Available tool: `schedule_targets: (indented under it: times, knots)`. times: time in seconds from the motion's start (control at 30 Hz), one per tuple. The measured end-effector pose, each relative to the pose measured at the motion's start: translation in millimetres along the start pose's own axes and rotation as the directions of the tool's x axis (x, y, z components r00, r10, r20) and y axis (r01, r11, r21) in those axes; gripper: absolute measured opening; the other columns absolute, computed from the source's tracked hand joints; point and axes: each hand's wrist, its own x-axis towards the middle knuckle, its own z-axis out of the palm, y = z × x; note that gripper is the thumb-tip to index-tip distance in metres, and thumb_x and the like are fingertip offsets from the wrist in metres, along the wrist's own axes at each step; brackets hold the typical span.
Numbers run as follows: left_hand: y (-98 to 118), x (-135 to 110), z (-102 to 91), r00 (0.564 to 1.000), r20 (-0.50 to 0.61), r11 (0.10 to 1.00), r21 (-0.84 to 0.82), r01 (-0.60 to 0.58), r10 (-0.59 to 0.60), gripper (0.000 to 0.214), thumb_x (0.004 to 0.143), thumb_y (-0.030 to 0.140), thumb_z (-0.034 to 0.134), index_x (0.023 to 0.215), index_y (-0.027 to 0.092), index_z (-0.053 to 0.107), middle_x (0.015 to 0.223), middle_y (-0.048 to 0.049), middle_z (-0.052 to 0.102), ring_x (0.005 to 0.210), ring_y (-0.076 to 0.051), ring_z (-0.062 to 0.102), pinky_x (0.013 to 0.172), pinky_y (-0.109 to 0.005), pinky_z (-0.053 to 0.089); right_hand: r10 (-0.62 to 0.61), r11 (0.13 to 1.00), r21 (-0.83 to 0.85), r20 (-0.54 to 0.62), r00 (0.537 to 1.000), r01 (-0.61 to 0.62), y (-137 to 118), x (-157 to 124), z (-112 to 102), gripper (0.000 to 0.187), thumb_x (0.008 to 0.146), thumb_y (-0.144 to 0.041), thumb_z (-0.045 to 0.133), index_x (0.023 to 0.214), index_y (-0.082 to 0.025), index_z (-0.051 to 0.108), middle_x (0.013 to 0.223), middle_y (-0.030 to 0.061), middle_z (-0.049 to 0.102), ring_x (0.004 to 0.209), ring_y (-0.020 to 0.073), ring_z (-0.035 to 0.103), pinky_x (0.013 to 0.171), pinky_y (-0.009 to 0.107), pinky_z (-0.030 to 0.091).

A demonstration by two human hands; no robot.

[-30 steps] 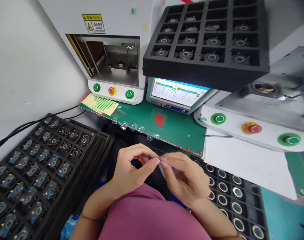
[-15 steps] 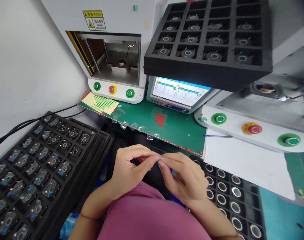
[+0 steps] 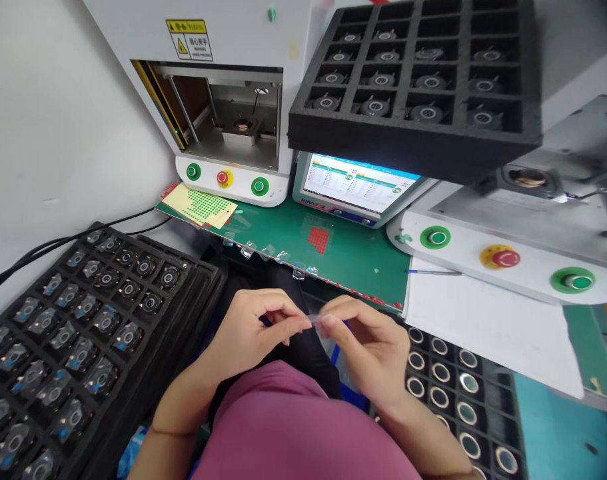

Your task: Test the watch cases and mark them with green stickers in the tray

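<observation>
My left hand point(image 3: 256, 337) and my right hand point(image 3: 370, 347) meet in front of my chest, over my lap. Both pinch a tiny clear piece of film point(image 3: 314, 321) between thumb and fingertips. The hands hover just below the near edge of the green mat point(image 3: 363, 263). A black foam tray point(image 3: 83, 333) of round parts under clear film lies to the left of my left hand. Another black tray point(image 3: 448, 387) with metal rings lies under my right wrist.
A white machine point(image 3: 233, 100) with green and red buttons stands at the back left. A lit screen point(image 3: 356, 187) sits in the middle, under a raised black tray point(image 3: 418, 87) of parts. A second machine's panel point(image 3: 503, 257) is at right. White paper point(image 3: 483, 320) lies below it.
Both hands have shifted slightly up and away from my body, still pinching together. The view has tilted a little.
</observation>
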Motion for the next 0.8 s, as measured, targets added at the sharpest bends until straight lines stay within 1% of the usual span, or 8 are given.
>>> schedule_targets:
  times: [0.17, 0.3, 0.4, 0.43, 0.5, 0.57, 0.67, 0.8]
  knots:
    - [0.0, 6.0, -8.4, 0.983, 0.157, 0.982, -0.147, 0.119, -0.096, 0.015, 0.075, 0.022, 0.069, 0.062, 0.015, 0.068, 0.058, -0.0009, 0.062, 0.048, -0.009, 0.054, 0.046, -0.018, 0.043, 0.256, 0.929, 0.247, 0.111, 0.96, -0.276, 1.4, -0.8, 1.1, 0.023, 0.084, -0.026, 0.065, 0.063, -0.017, 0.062, 0.049, -0.0025, 0.06, 0.041, 0.0068, 0.051, 0.042, 0.018, 0.044]
    - [-6.0, 12.4, -13.7, 0.954, 0.251, 0.942, -0.247, 0.227, -0.164, 0.015, 0.07, 0.024, 0.072, 0.06, 0.015, 0.066, 0.057, -0.0001, 0.06, 0.046, -0.008, 0.052, 0.044, -0.018, 0.042, 0.298, 0.909, 0.263, 0.128, 0.946, -0.322, 2.6, -5.1, 3.9, 0.022, 0.085, -0.027, 0.065, 0.066, -0.017, 0.061, 0.042, -0.0046, 0.057, 0.034, 0.0054, 0.047, 0.038, 0.016, 0.039]
    - [-15.3, 13.3, -15.1, 0.948, 0.268, 0.906, -0.336, 0.258, -0.17, 0.02, 0.072, 0.029, 0.073, 0.06, 0.015, 0.066, 0.055, 0.0005, 0.059, 0.042, -0.007, 0.049, 0.043, -0.019, 0.04, 0.214, 0.958, 0.182, 0.067, 0.975, -0.223, 0.4, -6.4, 4.6, 0.02, 0.086, -0.023, 0.063, 0.067, -0.016, 0.061, 0.043, -0.0044, 0.057, 0.034, 0.0061, 0.048, 0.038, 0.017, 0.04]
    - [-18.1, 12.5, -14.8, 0.962, 0.223, 0.904, -0.358, 0.232, -0.158, 0.022, 0.074, 0.032, 0.072, 0.061, 0.015, 0.066, 0.055, 0.0002, 0.059, 0.042, -0.007, 0.049, 0.043, -0.019, 0.04, 0.172, 0.975, 0.14, 0.017, 0.985, -0.173, -0.2, -6.8, 4.2, 0.02, 0.086, -0.022, 0.062, 0.067, -0.017, 0.061, 0.043, -0.0045, 0.057, 0.034, 0.0064, 0.049, 0.038, 0.018, 0.041]
    - [-21.1, 8.9, -12.6, 0.99, 0.063, 0.926, -0.351, 0.139, -0.125, 0.025, 0.078, 0.036, 0.068, 0.064, 0.015, 0.067, 0.058, -0.0014, 0.062, 0.044, -0.008, 0.051, 0.046, -0.02, 0.042, 0.064, 0.998, 0.03, -0.115, 0.991, -0.061, -0.5, -7.8, 2.8, 0.016, 0.086, -0.017, 0.061, 0.071, -0.017, 0.063, 0.045, -0.0049, 0.058, 0.036, 0.0072, 0.051, 0.039, 0.018, 0.042]
    - [-18.9, 4.0, -7.6, 0.993, -0.06, 0.959, -0.272, 0.082, -0.102, 0.022, 0.079, 0.034, 0.066, 0.067, 0.015, 0.069, 0.061, -0.0027, 0.064, 0.048, -0.009, 0.054, 0.048, -0.021, 0.045, -0.063, 0.994, -0.102, -0.205, 0.977, 0.043, 0.8, -9.4, 1.5, 0.011, 0.085, -0.012, 0.062, 0.076, -0.018, 0.065, 0.048, -0.005, 0.06, 0.039, 0.0079, 0.055, 0.041, 0.019, 0.045]
    - [-8.7, -2.1, 4.2, 0.992, -0.045, 0.984, -0.145, 0.107, -0.115, 0.012, 0.071, 0.026, 0.071, 0.067, 0.015, 0.07, 0.061, -0.0031, 0.065, 0.052, -0.011, 0.057, 0.049, -0.021, 0.046, -0.194, 0.959, -0.239, -0.154, 0.969, 0.154, 3.7, -11.4, 0.8, 0.013, 0.082, -0.007, 0.064, 0.082, -0.02, 0.067, 0.054, -0.0048, 0.064, 0.043, 0.0087, 0.058, 0.044, 0.02, 0.048]
    - [1.0, -2.4, 16.9, 0.991, -0.004, 0.987, -0.093, 0.132, -0.133, 0.014, 0.068, 0.028, 0.077, 0.07, 0.015, 0.071, 0.063, -0.003, 0.067, 0.055, -0.013, 0.058, 0.051, -0.022, 0.047, -0.271, 0.926, -0.298, -0.091, 0.958, 0.233, 5.7, -12.3, 1.8, 0.016, 0.08, -0.006, 0.065, 0.084, -0.021, 0.067, 0.062, -0.0028, 0.068, 0.048, 0.0097, 0.062, 0.045, 0.02, 0.049]
